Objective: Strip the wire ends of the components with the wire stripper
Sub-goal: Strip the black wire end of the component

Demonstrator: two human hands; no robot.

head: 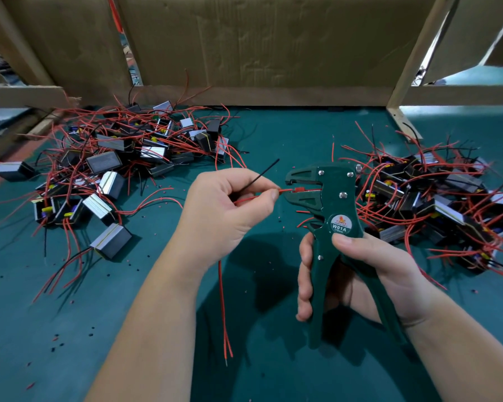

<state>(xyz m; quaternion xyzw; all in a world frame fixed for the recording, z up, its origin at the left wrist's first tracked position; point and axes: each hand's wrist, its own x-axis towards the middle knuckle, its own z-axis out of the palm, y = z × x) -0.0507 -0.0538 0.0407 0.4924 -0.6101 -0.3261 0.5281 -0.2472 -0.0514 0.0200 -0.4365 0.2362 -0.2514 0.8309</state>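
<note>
My right hand (pixel 357 274) grips the handles of a dark green wire stripper (pixel 328 204) labelled W01A, held upright with its jaws pointing left. My left hand (pixel 224 210) pinches a red wire (pixel 283 190) between thumb and forefinger, and the wire's end sits between the stripper's jaws. A black wire (pixel 262 172) sticks up and to the right out of the same hand. Two more red wires (pixel 222 311) hang down below my left hand toward the mat. The component they belong to is hidden inside my fist.
A heap of grey box components with red and black leads (pixel 114 158) lies at the left on the green mat (pixel 145 285). A second heap (pixel 436 198) lies at the right. Cardboard walls (pixel 259 47) and wooden posts close the back. Small insulation bits dot the mat.
</note>
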